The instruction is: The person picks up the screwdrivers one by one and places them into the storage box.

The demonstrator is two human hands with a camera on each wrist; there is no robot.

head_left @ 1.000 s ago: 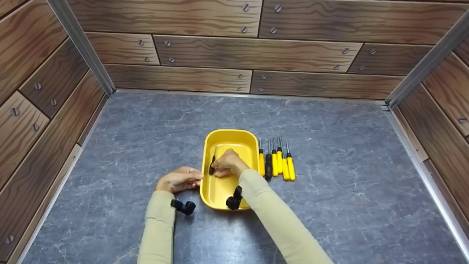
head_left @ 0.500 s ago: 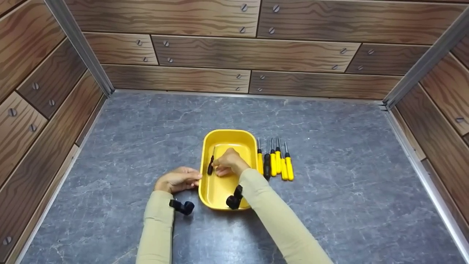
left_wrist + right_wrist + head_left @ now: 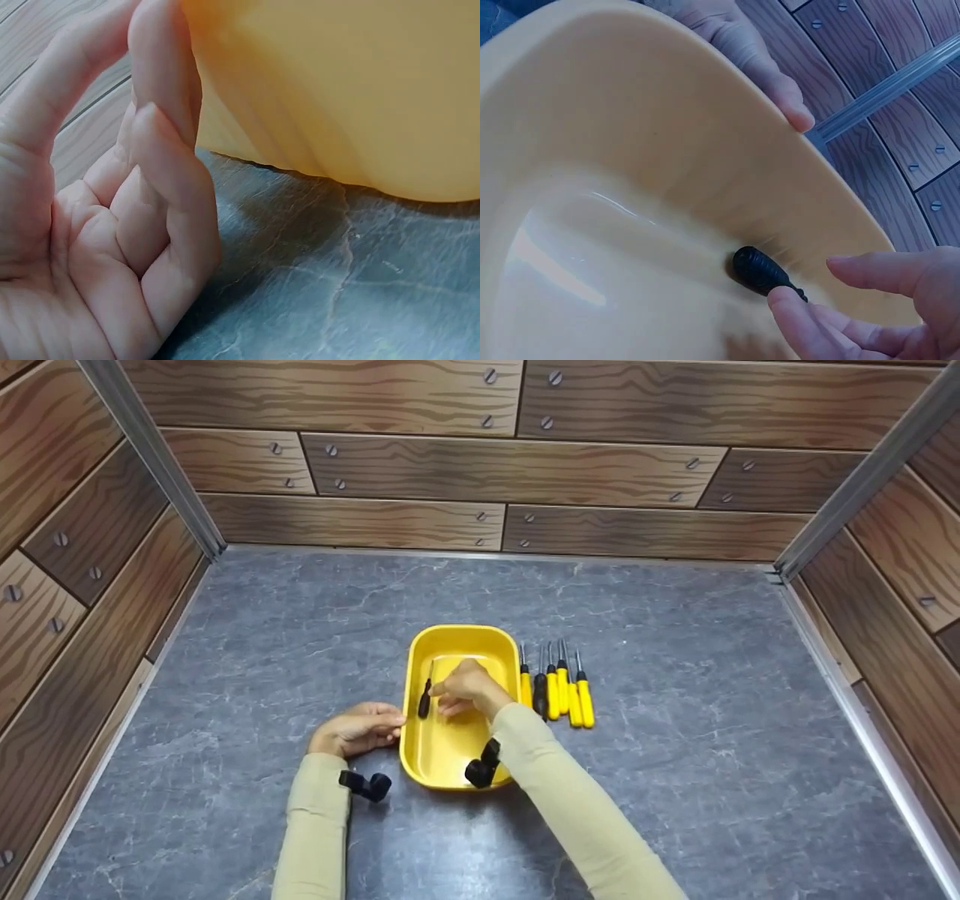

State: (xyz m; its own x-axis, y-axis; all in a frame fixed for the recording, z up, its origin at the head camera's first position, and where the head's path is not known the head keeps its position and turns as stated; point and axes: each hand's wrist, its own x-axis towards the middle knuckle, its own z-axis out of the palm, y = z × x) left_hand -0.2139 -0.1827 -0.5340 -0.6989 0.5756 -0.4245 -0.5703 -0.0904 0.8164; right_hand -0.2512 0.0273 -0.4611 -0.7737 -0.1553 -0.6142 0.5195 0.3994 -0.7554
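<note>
A yellow tray (image 3: 461, 769) stands in front of me in the head view. Inside it, along the left wall, lies a small screwdriver with a black handle (image 3: 424, 701). My right hand (image 3: 469, 688) reaches into the tray just right of that screwdriver. The right wrist view shows its thumb and finger (image 3: 810, 330) spread apart, a fingertip close by the black handle (image 3: 757, 270); whether they touch, I cannot tell. With curled fingers, my left hand (image 3: 361, 729) holds the tray's left rim, its thumb at the edge. The left wrist view shows those fingers (image 3: 176, 180) against the tray's outer wall (image 3: 337, 97).
Several screwdrivers with yellow handles (image 3: 585, 705), and one with a black handle (image 3: 540, 696), lie in a row beside the tray's right wall. Wood-patterned panels (image 3: 375, 521) enclose the grey tabletop (image 3: 675, 660) at the back and sides.
The head view has swung slightly, so everything sits a little further left. Relative to the tray, my right hand has drawn slightly right, away from the small screwdriver. My left hand stays at the rim.
</note>
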